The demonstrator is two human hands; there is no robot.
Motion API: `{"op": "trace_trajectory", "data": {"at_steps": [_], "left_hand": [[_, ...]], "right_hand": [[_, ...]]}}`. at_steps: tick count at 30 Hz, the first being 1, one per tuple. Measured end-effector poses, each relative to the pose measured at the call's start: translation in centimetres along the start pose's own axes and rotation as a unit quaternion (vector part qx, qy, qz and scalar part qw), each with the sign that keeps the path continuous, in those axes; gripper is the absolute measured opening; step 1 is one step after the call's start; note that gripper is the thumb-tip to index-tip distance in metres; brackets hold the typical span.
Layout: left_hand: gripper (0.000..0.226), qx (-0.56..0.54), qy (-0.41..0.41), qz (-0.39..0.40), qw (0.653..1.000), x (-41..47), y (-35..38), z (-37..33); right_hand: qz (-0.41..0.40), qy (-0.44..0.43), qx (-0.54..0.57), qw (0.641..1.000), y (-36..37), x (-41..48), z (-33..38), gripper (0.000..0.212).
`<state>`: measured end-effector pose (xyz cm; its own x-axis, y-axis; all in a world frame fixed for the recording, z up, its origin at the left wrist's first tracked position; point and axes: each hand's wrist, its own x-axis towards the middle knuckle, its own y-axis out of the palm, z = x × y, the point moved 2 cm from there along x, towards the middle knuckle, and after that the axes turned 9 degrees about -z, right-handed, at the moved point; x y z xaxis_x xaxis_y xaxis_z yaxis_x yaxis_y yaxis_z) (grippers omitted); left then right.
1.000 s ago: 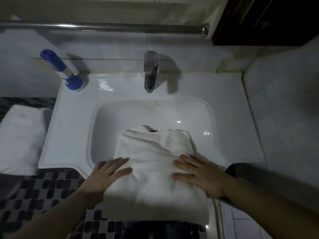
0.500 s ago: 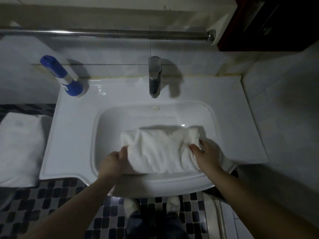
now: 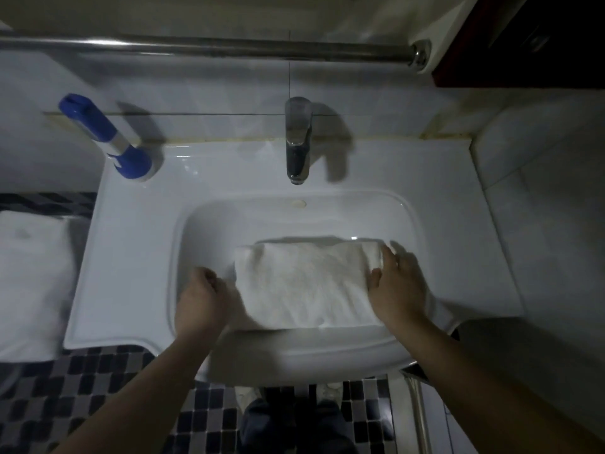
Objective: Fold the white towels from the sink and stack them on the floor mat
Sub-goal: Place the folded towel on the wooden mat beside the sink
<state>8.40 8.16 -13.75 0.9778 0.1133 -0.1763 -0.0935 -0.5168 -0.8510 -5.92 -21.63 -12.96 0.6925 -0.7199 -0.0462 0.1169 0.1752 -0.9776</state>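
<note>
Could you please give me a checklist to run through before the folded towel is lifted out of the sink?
1. towel folded into a compact rectangle: ok.
2. right hand holds the towel's right end, thumb on top: ok.
3. left hand grips the left end: cannot tell; its fingers are curled by the edge and blurred.
4. faucet shows no water stream above the towel: ok.
5. white pile on the floor at the left has its top free: ok.
6. Mat under that pile: cannot tell.
</note>
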Motion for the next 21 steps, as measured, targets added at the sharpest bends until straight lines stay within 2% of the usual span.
{"op": "trace_trajectory", "data": {"at_steps": [1,3,5,6,8,10,13,17,21], "left_hand": [[0.02,-0.017,0.05,-0.041,0.998,0.3,-0.3,-0.6],[0.027,-0.018,0.22,-0.101,0.97,0.3,-0.5,-2.7],[0.033,0.012,0.365,-0.068,0.928,-0.6,0.2,-5.2],[0.038,0.04,0.41,-0.033,0.911,-1.1,0.9,-6.2],[0.05,0.125,0.451,0.04,0.883,-2.2,2.9,-7.2],[0.065,0.209,0.433,0.12,0.868,-2.7,4.8,-6.7],[0.083,0.249,0.33,0.205,0.887,-2.2,6.8,-4.0],[0.088,0.233,0.296,0.206,0.903,-2.0,7.1,-3.4],[0.088,0.213,0.284,0.202,0.913,-1.6,7.7,-3.3]], "right_hand": [[-0.002,-0.024,-0.004,1.0,-0.4,0.1,0.4,0.054],[0.009,-0.101,-0.007,0.995,-1.2,0.2,1.9,0.053],[0.035,-0.211,-0.015,0.977,-1.3,0.1,3.9,0.055],[0.054,-0.252,-0.025,0.966,-0.9,0.1,4.7,0.057],[0.108,-0.278,-0.057,0.953,0.4,-0.2,5.5,0.063],[0.165,-0.263,-0.076,0.948,1.7,-0.6,5.4,0.073],[0.203,-0.233,-0.092,0.947,3.3,-0.9,4.8,0.087],[0.225,-0.153,-0.077,0.959,4.3,0.0,4.2,0.104],[0.235,-0.145,-0.074,0.958,5.2,0.3,4.6,0.103]]}}
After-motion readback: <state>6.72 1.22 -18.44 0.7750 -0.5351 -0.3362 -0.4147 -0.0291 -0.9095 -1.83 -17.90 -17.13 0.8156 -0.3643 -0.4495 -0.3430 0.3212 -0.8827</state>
